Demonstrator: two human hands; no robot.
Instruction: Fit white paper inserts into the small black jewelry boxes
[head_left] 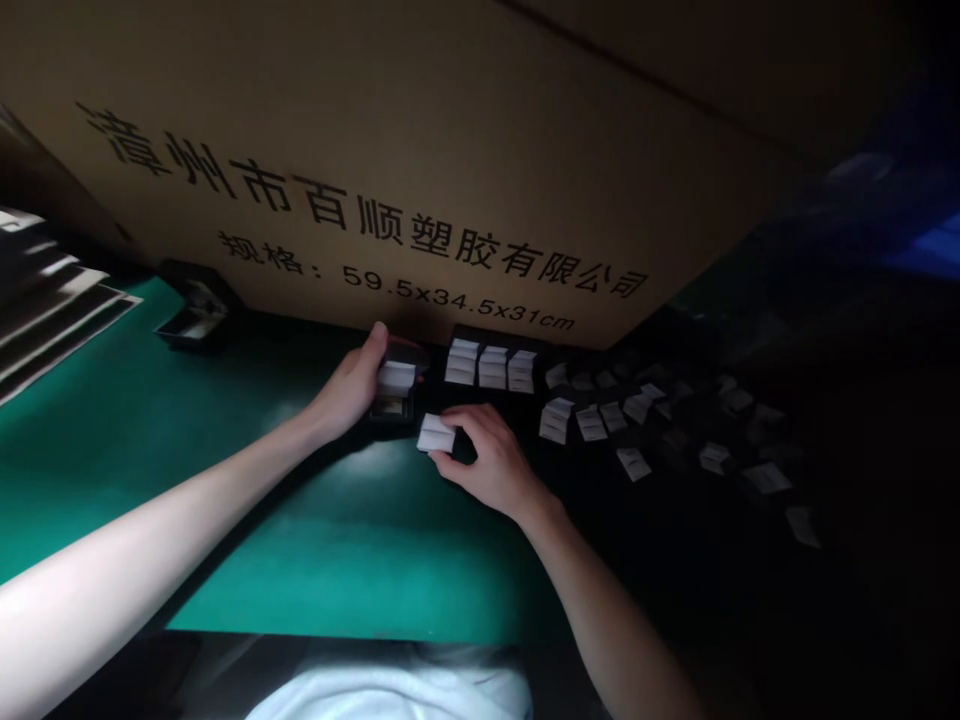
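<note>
Big brown cardboard carton, black Chinese print plus "59.5x34.5x31cm", fills 12 o'clock. Flat green tabletop below it, 6 round to 9 o'clock. Loose spread of small, white-faced folded pieces at 3 to 4 o'clock, on dark surface, many too dim to make out. Pale cloth at 6 o'clock, past table edge. Layered stack of dark, light-edged flat pieces at 9 o'clock. Right hand just below centre: thumb and fingers pinched narrow on a small piece. Left hand at 8 o'clock from centre: curled round a box, thumb up; other fingers mostly hidden. Open black box with pale inside at 9 o'clock, near carton. Row of three white ridged pieces at 12 o'clock from right hand. Small black open box with white lid lining in left hand. Small white folded insert in right fingertips, just beside that box, at its 4 o'clock.
</note>
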